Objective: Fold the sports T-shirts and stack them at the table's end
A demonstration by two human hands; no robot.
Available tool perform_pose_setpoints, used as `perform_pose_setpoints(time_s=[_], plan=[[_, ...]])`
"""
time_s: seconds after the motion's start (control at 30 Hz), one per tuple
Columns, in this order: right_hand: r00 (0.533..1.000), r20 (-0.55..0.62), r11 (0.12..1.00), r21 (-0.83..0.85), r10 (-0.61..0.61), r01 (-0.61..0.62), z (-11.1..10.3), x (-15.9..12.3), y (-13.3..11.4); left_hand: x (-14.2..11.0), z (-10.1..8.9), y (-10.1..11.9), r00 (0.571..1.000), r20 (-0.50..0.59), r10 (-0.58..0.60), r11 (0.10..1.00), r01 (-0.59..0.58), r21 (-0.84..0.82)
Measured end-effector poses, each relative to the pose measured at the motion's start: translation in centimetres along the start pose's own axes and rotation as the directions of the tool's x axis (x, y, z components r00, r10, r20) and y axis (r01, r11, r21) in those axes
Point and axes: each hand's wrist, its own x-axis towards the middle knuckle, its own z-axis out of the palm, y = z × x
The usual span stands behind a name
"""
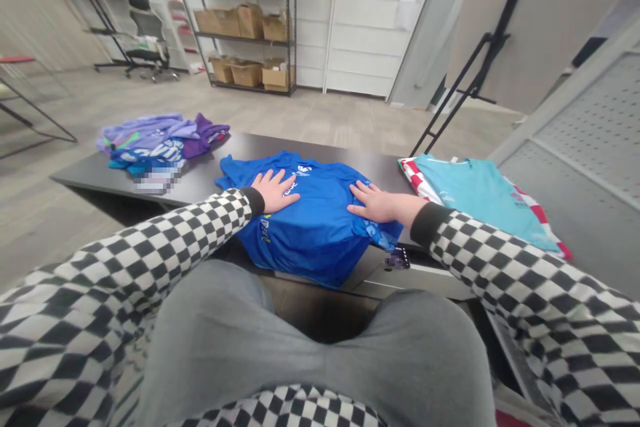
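Observation:
A bright blue T-shirt [320,213] with white print lies spread over the dark table, its lower part hanging down past the near edge. My left hand [275,192] rests flat on its left side, fingers spread, partly covering the lettering. On the right side of the shirt, near a patterned blue sleeve, my right hand [373,202] lies palm down with its fingers apart. Neither hand grips the cloth.
A heap of purple and blue clothes [155,137] sits at the table's left end. Flat-laid shirts, a turquoise one [480,193] uppermost, lie at the right. A shelf rack [245,37] with cardboard boxes stands behind the table [255,143]. A grey perforated panel [585,140] borders the right.

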Motion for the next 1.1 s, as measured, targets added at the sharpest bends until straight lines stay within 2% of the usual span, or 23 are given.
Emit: perform_pose_setpoints(time_s=[0.07,0.17,0.27,0.33,0.4,0.47,0.57,0.63,0.73,0.83,0.93,1.0,1.1], plan=[[0.998,0.056,1.0,0.006,-0.003,0.002,1.9,-0.8,2.2,-0.3,1.2,-0.8,0.999,0.037,0.005,1.0,-0.004,-0.008],[0.998,0.057,0.997,0.069,-0.033,0.029,2.1,-0.9,5.3,0.5,0.3,-2.9,0.998,-0.06,-0.037,0.996,0.031,-0.084],[0.998,0.065,0.996,0.091,-0.011,0.006,1.0,-0.6,6.7,1.8,-1.4,-5.7,0.958,-0.187,-0.218,0.974,0.202,-0.102],[1.0,0.008,0.997,0.068,0.028,-0.028,0.4,-0.6,6.7,2.4,-1.8,-7.7,0.929,-0.147,-0.34,0.94,0.333,-0.071],[0.988,-0.102,0.993,0.023,0.118,-0.116,0.0,-0.7,6.4,2.5,-1.6,-9.4,0.91,-0.103,-0.402,0.916,0.399,-0.052],[0.957,-0.172,0.969,-0.034,0.234,-0.243,0.0,-0.9,6.0,2.4,-1.4,-10.8,0.908,-0.111,-0.405,0.914,0.401,-0.053],[0.927,-0.148,0.933,-0.055,0.346,-0.357,0.0,-0.9,5.8,2.4,-1.7,-11.9,0.923,-0.098,-0.373,0.928,0.369,-0.056],[0.923,-0.121,0.928,-0.03,0.366,-0.371,-0.1,-0.6,5.8,2.8,-2.3,-12.3,0.942,-0.072,-0.329,0.944,0.326,-0.055],[0.907,-0.157,0.919,0.023,0.391,-0.393,-0.8,0.2,5.8,3.6,-3.6,-12.8,0.952,-0.107,-0.287,0.958,0.282,-0.058],[0.879,-0.214,0.904,0.117,0.426,-0.41,-1.6,1.3,6.2,4.2,-4.9,-13.4,0.941,-0.155,-0.3,0.953,0.291,-0.078],[0.875,-0.22,0.902,0.136,0.43,-0.409,-2.0,2.1,6.9,4.8,-5.9,-14.3,0.921,-0.21,-0.327,0.945,0.313,-0.099],[0.879,-0.247,0.913,0.095,0.407,-0.396,-2.0,2.4,7.4,5.2,-6.5,-14.8,0.92,-0.186,-0.345,0.938,0.333,-0.093],[0.885,-0.299,0.923,-0.033,0.357,-0.383,-2.0,2.7,8.1,5.9,-7.1,-15.1,0.948,-0.078,-0.309,0.95,0.304,-0.072]])
